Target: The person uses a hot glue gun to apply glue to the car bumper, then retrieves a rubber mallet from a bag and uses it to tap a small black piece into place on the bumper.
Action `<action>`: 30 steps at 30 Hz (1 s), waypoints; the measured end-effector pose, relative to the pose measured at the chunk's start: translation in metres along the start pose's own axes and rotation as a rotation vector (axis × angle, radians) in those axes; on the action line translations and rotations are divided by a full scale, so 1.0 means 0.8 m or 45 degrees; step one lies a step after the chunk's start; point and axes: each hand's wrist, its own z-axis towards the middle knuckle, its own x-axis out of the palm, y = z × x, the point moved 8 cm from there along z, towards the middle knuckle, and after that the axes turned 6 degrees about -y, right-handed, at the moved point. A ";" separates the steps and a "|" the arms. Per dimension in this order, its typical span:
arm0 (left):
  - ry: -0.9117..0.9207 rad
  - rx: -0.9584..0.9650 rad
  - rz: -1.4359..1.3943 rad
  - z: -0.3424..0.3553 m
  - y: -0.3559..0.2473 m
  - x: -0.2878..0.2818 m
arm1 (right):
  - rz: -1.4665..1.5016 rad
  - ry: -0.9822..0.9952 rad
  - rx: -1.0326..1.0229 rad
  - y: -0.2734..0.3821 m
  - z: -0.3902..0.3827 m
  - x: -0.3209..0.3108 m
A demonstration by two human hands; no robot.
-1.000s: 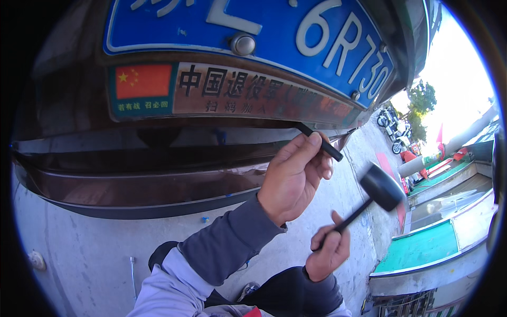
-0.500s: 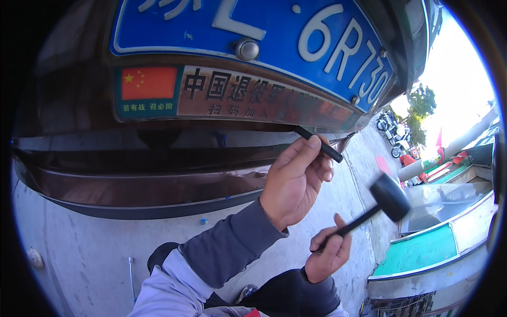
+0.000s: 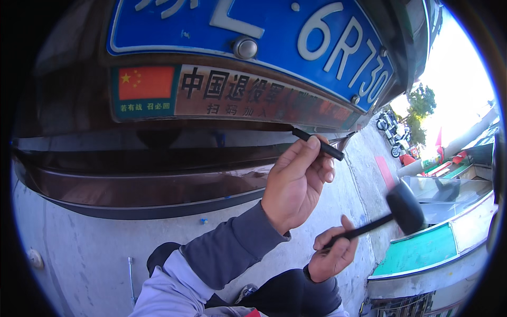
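Pinched between thumb and fingers of my left hand (image 3: pixel 296 185) is a short black rod (image 3: pixel 328 150). Its upper end meets the underside of the car's bumper (image 3: pixel 222 126), just below a long printed sticker (image 3: pixel 211 94); whether it touches is hard to tell. My right hand (image 3: pixel 331 254) is closed round the handle of a black mallet (image 3: pixel 405 209). The mallet's head is off to the right, apart from the rod. A blue licence plate (image 3: pixel 274 37) is fixed above the sticker. Below the gap runs a brown bumper strip (image 3: pixel 137 187).
A metal wrench-like bar (image 3: pixel 131 277) lies on the concrete ground (image 3: pixel 95 243) at lower left, and a small blue piece (image 3: pixel 204 221) sits beneath the bumper. On the right stand a green-topped counter (image 3: pixel 420 252) and, farther back, motorcycles (image 3: pixel 392 136).
The mallet has swung right and slightly down, away from the rod, and my right hand has shifted a little to the right and up. My left hand stays nearly still with the rod.
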 end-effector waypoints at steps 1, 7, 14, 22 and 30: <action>-0.010 0.009 0.011 0.000 0.000 -0.001 | 0.204 -0.030 -0.039 0.004 -0.001 -0.002; 0.026 0.016 0.043 0.002 -0.002 0.002 | -0.109 0.038 0.073 -0.008 -0.001 0.002; 0.024 0.032 0.054 0.005 -0.003 0.003 | -0.129 0.018 0.133 -0.004 0.004 0.003; 0.027 -0.035 0.065 0.005 0.008 0.000 | -0.093 -0.016 0.016 0.003 0.003 -0.006; 0.023 -0.019 0.049 -0.010 0.009 -0.002 | -0.057 -0.008 0.085 -0.004 -0.007 -0.015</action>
